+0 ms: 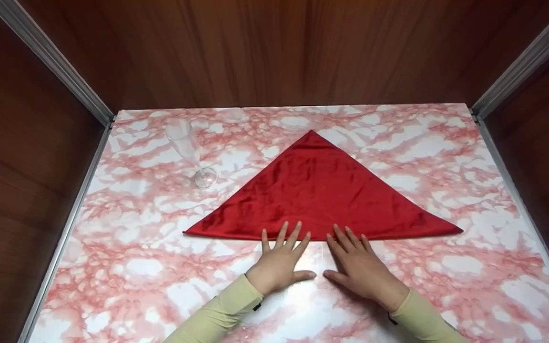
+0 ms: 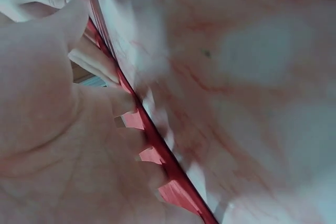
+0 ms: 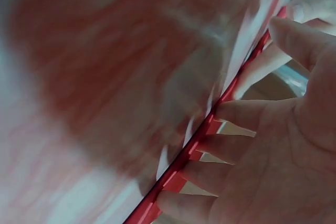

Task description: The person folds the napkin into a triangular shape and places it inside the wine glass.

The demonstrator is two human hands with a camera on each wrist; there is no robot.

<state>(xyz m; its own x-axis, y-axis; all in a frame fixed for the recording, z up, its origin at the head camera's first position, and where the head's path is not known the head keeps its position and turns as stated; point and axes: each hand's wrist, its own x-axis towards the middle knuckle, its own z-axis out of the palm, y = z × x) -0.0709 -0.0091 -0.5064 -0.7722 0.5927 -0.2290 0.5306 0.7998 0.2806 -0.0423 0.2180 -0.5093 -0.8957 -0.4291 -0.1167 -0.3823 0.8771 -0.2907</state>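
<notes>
A red satin cloth lies folded into a triangle on the marbled table, its tip pointing away and its long folded edge nearest me. My left hand rests with spread, straight fingers on that edge, just left of its middle. To the right of it, my right hand touches the same edge, fingers also extended. The two thumbs point toward each other, a small gap apart. In the left wrist view the cloth's edge runs under the fingertips; the right wrist view has the folded edge beneath the fingers too.
A clear stemmed glass is at the left, beyond the cloth's left slope. Brown wood-grain panels with metal corner strips enclose the pink-and-white table at the back and both sides.
</notes>
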